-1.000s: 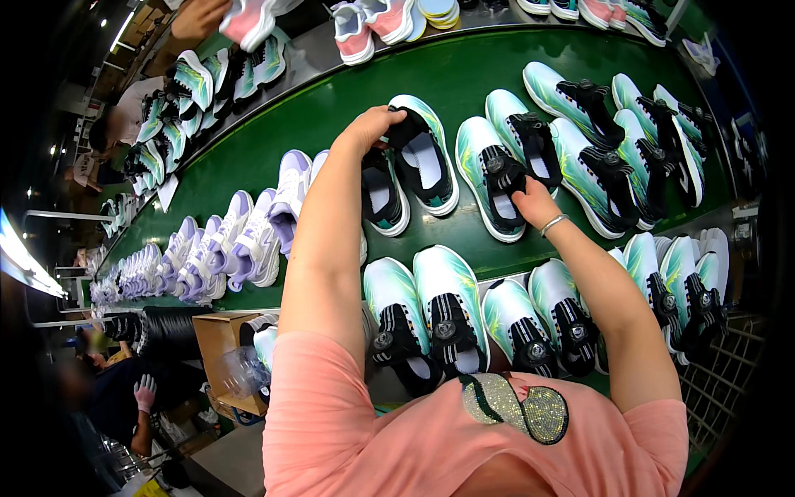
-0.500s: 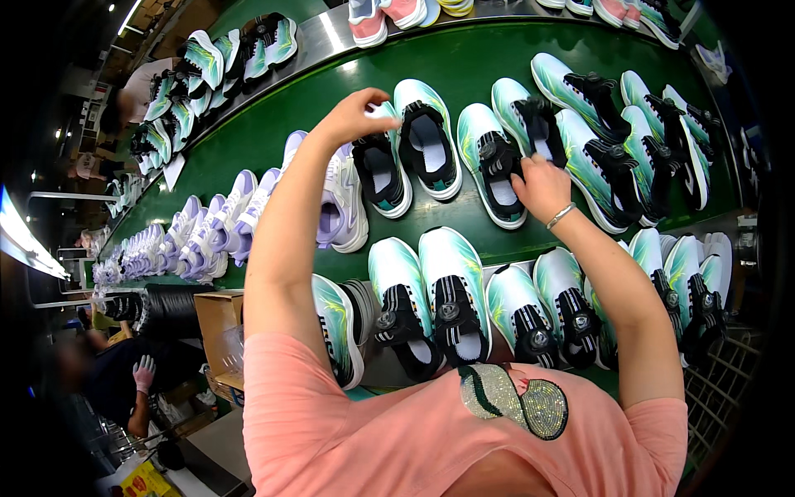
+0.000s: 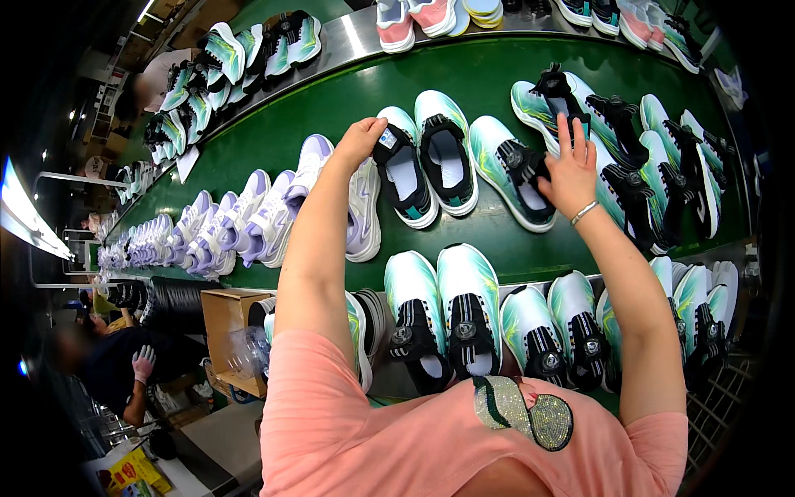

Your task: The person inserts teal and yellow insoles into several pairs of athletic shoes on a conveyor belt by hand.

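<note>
View from the head camera, looking down over a green conveyor belt [image 3: 489,79] that curves across the upper half of the picture and carries rows of shoes. The left hand [image 3: 361,137] is stretched forward, its fingers curled over the heel edge of a white and mint shoe [image 3: 404,170] with a black opening; the hand touches that edge, but whether it grips it cannot be told. Just to the right of this shoe lies its partner [image 3: 445,149], toe pointing away from the person. The right hand [image 3: 568,170] is open, fingers spread and pointing up; its palm rests on the black collar of a mint-green shoe [image 3: 509,166] and its fingertips reach the next shoe [image 3: 551,95], which has a black tongue standing up. A thin bracelet [image 3: 585,213] circles the right wrist. To the left of the left forearm a white and lilac shoe [image 3: 364,211] lies on the belt, and a long row of similar lilac shoes [image 3: 207,232] runs on toward the left edge. On the right side of the belt lie further mint shoes with black straps [image 3: 662,157]. Nearer the person, a lower row of mint shoes with black round dials [image 3: 451,311] points toward the belt. A pair of pink shoes [image 3: 410,16] sits on the metal ledge beyond the belt. At lower left stand a cardboard box [image 3: 219,319] and another person's gloved hand [image 3: 143,362].
</note>
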